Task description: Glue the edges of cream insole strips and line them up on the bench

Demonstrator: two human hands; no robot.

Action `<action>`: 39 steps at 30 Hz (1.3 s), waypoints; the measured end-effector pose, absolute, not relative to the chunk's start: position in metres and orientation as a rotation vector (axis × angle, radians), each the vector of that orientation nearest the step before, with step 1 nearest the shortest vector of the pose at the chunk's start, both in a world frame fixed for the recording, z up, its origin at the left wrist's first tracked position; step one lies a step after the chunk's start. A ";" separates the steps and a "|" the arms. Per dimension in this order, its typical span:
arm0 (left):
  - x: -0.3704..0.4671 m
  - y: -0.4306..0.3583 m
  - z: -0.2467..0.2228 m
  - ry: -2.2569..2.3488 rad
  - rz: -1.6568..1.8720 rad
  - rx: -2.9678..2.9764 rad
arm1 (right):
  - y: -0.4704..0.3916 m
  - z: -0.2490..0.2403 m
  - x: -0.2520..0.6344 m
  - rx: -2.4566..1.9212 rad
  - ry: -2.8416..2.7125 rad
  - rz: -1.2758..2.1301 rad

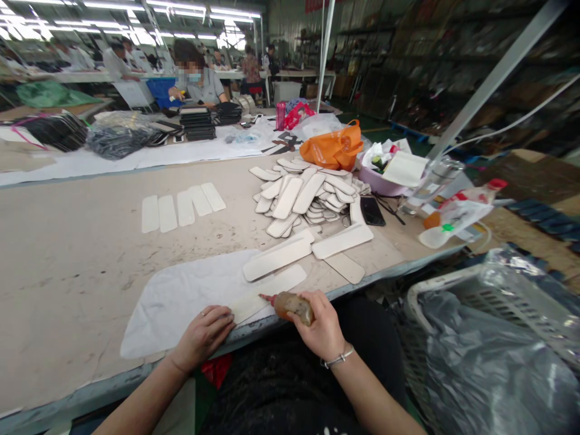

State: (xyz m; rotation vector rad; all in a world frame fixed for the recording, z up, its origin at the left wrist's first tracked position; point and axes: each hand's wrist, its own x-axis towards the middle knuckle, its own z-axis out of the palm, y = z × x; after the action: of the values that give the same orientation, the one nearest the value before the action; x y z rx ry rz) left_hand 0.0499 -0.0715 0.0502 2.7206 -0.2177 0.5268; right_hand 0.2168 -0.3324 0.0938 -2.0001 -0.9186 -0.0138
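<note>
My right hand (321,326) is wrapped around a squeeze bottle of amber glue (292,307), tilted so its red nozzle points left. The nozzle tip is at the surface of a long white strip (254,301) lying near the table edge. At the strip's left end, my left hand (206,332) presses its fingers together on it; the thumb is mostly hidden. Beneath lies a white cloth sheet (167,308). Just behind the strip, more white padded pieces (278,257) overlap, and another padded piece (343,241) sits to their right.
A heap of white padded pieces (308,193) lies beyond my hands. Several flat white strips (167,213) form a row at left. An orange bag (333,148), a phone (372,211) and a purple basin (378,181) stand right. A co-worker (199,84) sits across the table.
</note>
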 end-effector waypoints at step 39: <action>0.048 -0.071 0.048 -0.259 0.449 2.770 | -0.375 0.109 0.245 -2.195 -0.674 -0.332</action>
State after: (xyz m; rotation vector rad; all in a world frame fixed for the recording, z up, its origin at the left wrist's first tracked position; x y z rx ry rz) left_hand 0.0483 -0.0708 0.0482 2.7702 -0.2592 0.4489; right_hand 0.2455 -0.3753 0.1086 -2.1951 -0.6744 -0.3317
